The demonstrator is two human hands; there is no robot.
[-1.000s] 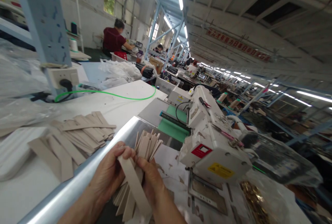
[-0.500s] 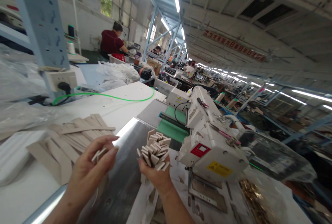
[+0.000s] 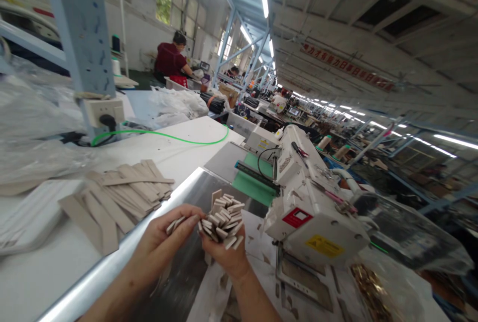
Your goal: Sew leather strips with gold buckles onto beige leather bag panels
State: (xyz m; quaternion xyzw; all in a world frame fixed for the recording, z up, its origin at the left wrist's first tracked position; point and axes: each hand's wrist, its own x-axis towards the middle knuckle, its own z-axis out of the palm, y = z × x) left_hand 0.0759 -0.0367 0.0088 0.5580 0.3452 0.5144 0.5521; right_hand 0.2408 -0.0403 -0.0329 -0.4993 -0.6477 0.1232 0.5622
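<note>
My right hand (image 3: 228,258) is closed round a thick bundle of beige flat strips (image 3: 224,218), their ends fanned upward. Against the bundle's left side, the thumb and fingertips of my left hand (image 3: 168,237) pinch at a strip end. A few more strips (image 3: 175,224) are curled inside the left fingers, their lower parts partly hidden. Both hands are over the shiny metal plate (image 3: 186,187). Left of them, a loose pile of the same beige strips (image 3: 123,187) lies fanned on the white table (image 3: 30,284).
A white industrial sewing machine (image 3: 309,212) stands close on the right, with a green plate (image 3: 254,185) behind. Beyond the bundle a green cord (image 3: 179,140) crosses the table. Gold metal pieces (image 3: 369,284) lie at lower right. A person in dark red (image 3: 170,60) sits farther back.
My left hand has moved right, from apart to touching the bundle's left side. The right hand still grips the bundle. The whole view has shifted slightly.
</note>
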